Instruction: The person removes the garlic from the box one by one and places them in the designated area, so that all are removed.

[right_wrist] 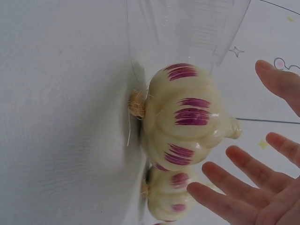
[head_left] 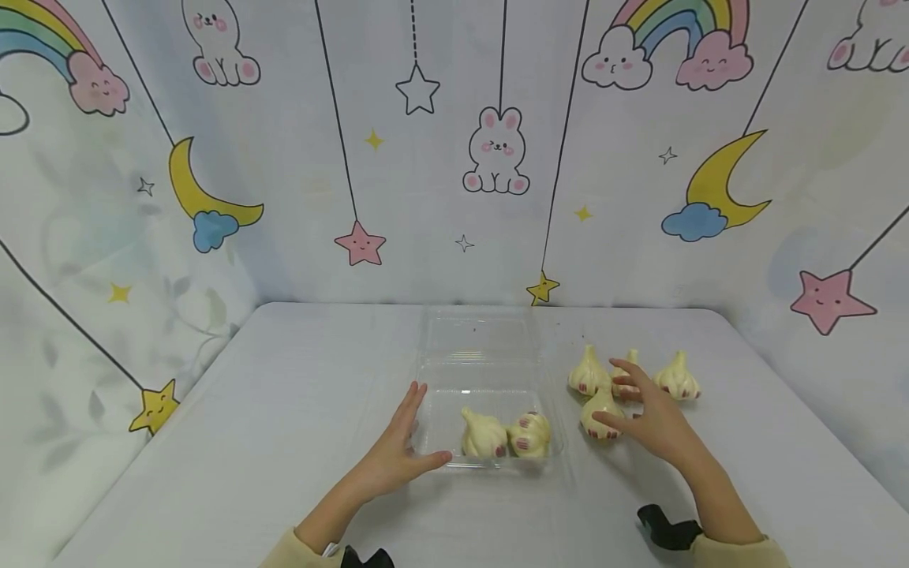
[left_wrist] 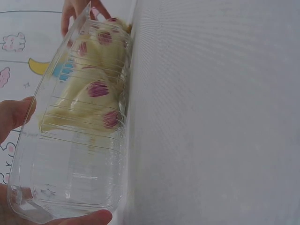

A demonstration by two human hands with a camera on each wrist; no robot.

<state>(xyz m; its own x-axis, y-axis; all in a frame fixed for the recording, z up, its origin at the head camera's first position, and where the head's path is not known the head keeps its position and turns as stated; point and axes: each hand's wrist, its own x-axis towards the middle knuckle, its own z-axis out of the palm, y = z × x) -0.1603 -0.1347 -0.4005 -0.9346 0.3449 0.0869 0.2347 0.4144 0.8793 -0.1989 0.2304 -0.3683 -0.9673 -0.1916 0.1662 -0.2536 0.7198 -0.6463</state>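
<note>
A clear plastic box (head_left: 442,414) stands open in the middle of the table, its lid (head_left: 479,335) folded back behind it. Two model garlic bulbs (head_left: 485,435) with purple streaks lie in its front right part. My left hand (head_left: 387,461) rests at the box's front left corner, thumb near the front rim and straight fingers along the left side. To the right of the box my right hand (head_left: 653,418) is spread, holding nothing, over the nearest loose garlic bulb (head_left: 600,410). Seen from the right wrist, that bulb (right_wrist: 187,117) shows brown root threads at its base.
More garlic bulbs (head_left: 588,372) stand behind the nearest one, one partly hidden by my right fingers, and another bulb (head_left: 678,377) sits farther right. Behind the white table (head_left: 298,371) hangs a cloth backdrop (head_left: 284,102) printed with moons, stars and rabbits.
</note>
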